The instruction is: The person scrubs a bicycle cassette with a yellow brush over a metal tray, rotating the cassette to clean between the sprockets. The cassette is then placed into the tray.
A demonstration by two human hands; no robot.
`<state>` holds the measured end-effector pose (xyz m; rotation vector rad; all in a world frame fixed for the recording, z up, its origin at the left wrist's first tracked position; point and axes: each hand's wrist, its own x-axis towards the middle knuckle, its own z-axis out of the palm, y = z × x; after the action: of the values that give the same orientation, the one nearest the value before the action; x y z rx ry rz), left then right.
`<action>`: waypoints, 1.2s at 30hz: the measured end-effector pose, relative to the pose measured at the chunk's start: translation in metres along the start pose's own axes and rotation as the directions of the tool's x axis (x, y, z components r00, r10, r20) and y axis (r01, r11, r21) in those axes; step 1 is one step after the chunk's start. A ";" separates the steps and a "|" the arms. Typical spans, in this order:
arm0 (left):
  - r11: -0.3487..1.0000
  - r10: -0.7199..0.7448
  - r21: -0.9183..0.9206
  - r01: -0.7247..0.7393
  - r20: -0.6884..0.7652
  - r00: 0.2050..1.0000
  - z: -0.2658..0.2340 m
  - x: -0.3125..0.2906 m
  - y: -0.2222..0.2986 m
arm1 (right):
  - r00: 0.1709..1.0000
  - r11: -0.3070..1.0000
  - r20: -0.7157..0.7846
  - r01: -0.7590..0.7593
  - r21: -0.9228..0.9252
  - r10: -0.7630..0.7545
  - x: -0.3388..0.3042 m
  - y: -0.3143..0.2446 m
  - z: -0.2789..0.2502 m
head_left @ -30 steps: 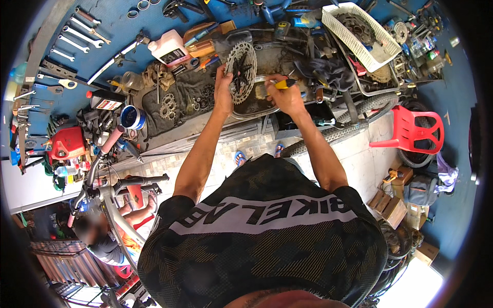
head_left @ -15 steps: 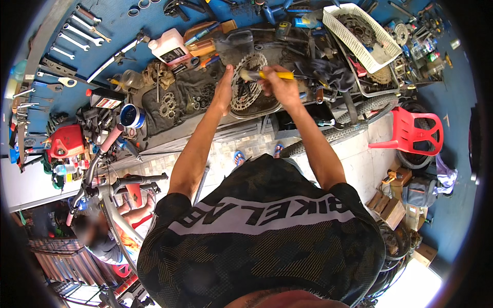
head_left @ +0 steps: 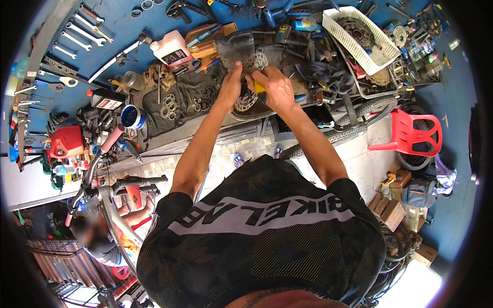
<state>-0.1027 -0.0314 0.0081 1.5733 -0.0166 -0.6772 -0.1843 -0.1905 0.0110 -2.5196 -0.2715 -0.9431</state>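
Observation:
My left hand is closed on the left edge of a large toothed bicycle sprocket, its thumb pointing up. The sprocket stands tilted over a tray on the workbench, and its middle is partly hidden by my hands. In my right hand is a brush with a yellow handle, held against the sprocket's face; its bristles are mostly hidden. Left of my hands, a smaller chainring lies on a dark cloth.
Behind my hands are a pink-liquid jug and a dark container. A white basket with sprockets stands right. Nearer are a blue tub, a bicycle handlebar, a tyre and a red chair. Another person sits lower left.
My right hand has swung the brush down and left, turning its handle from pointing right to lying beneath my fingers. My left hand and the sprocket have tilted and shifted slightly right.

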 end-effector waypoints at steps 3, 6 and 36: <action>0.996 0.046 0.075 -0.043 -0.042 0.998 0.007 -0.007 0.011 | 0.979 0.962 0.049 -0.204 0.183 0.198 -0.010 0.000 0.008; 0.997 0.030 0.076 -0.025 -0.061 0.998 0.004 -0.012 0.005 | 0.911 0.863 0.085 -0.410 0.294 0.403 0.010 0.002 -0.005; 0.905 0.033 -0.418 0.073 0.242 0.970 -0.048 -0.005 -0.010 | 0.603 0.441 0.344 -0.780 0.444 0.720 -0.035 0.060 0.000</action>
<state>-0.0902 0.0158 -0.0011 1.0652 -0.0331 -0.8264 -0.1906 -0.2447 -0.0317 -1.7884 0.4877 -0.2718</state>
